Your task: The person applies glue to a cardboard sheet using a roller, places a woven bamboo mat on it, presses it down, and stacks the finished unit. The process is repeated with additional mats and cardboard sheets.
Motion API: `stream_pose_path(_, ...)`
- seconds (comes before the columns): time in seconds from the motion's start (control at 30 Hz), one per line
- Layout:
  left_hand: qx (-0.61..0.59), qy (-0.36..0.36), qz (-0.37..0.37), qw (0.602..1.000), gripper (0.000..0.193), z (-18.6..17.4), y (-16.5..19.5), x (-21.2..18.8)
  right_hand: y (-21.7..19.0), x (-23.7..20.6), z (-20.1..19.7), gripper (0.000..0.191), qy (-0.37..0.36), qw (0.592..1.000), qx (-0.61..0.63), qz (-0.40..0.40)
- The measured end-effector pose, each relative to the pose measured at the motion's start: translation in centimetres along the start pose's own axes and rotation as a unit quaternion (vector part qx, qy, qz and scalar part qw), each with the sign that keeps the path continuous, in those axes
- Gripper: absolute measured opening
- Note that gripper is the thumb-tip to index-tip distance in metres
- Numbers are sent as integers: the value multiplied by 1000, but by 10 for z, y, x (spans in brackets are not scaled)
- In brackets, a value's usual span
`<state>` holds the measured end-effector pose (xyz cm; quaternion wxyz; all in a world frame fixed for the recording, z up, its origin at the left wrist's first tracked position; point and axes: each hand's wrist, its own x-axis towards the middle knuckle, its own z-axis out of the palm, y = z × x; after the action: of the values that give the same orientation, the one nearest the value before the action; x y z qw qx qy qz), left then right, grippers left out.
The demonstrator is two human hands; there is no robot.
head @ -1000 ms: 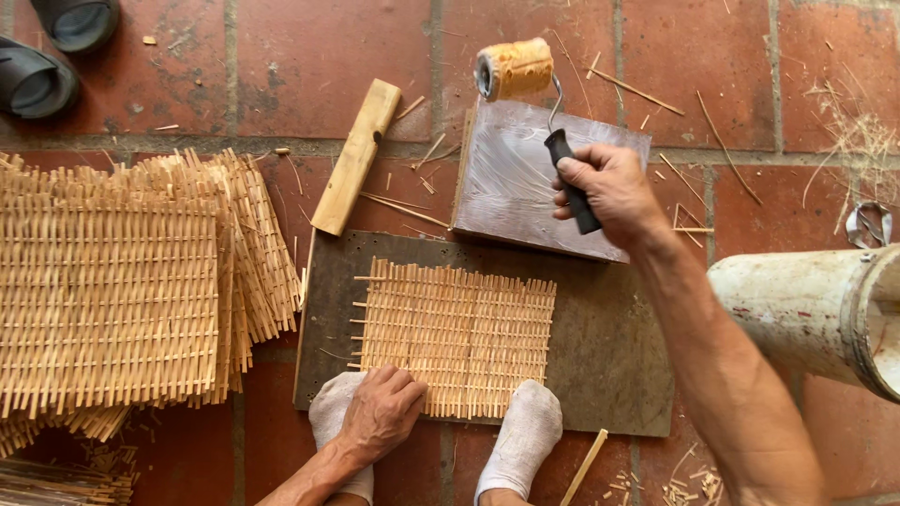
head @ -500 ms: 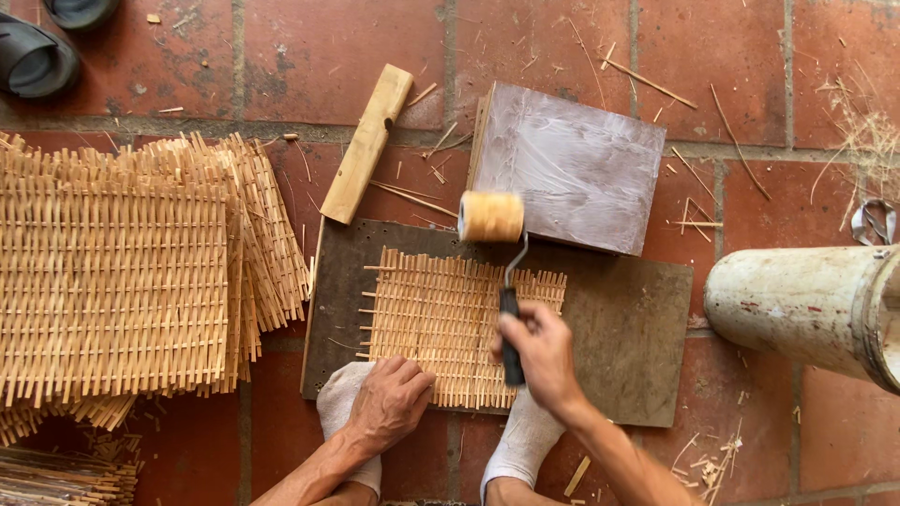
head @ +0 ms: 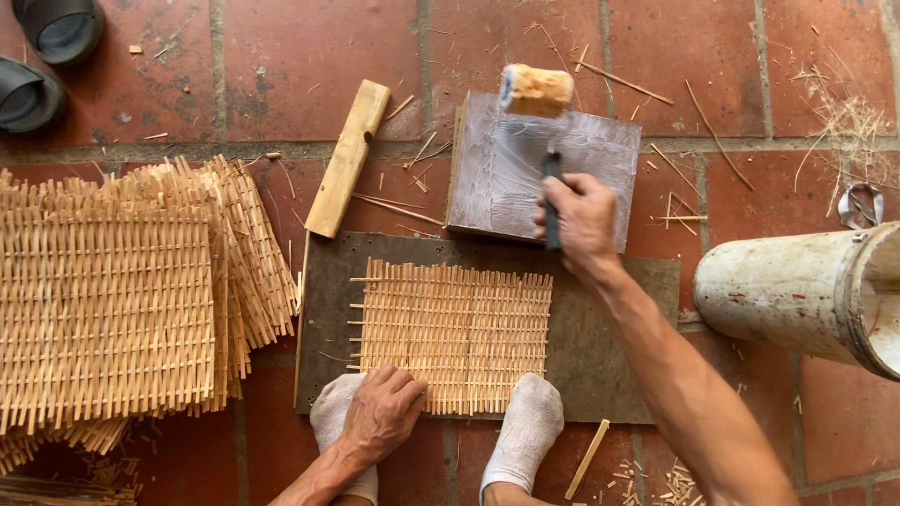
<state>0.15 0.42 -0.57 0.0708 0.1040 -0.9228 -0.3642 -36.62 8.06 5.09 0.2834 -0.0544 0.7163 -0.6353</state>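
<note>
A small woven bamboo mat [head: 455, 333] lies on a dark flat board [head: 609, 347] on the tiled floor. My left hand [head: 382, 412] presses down on the mat's near left corner, beside my two white-socked feet [head: 525, 426]. My right hand [head: 581, 220] grips the black handle of a paint roller [head: 535, 91]. The roller's yellowish foam head rests at the far edge of a grey glue-smeared slab [head: 520, 169] just beyond the board.
A tall pile of finished woven mats [head: 112, 300] fills the left side. A wooden block [head: 347, 157] lies between pile and slab. A white cylindrical container [head: 806, 290] lies on its side at right. Dark sandals [head: 47, 47] sit top left; bamboo slivers litter the tiles.
My right hand carried the roller from the slab down over the mat, then back up onto the slab's far edge. My left hand stayed pressed on the mat.
</note>
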Motion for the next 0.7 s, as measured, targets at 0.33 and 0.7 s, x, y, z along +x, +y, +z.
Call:
stream_pose_path(0.33, 9, -33, -6, 999, 11, 10, -21, -5, 72, -159, 26, 27, 29, 997, -31, 72)
stream_pose_path(0.7, -3, -8, -3, 1000, 14, -1, -1, -6, 27, -4, -8, 22, 80, 997, 9, 13)
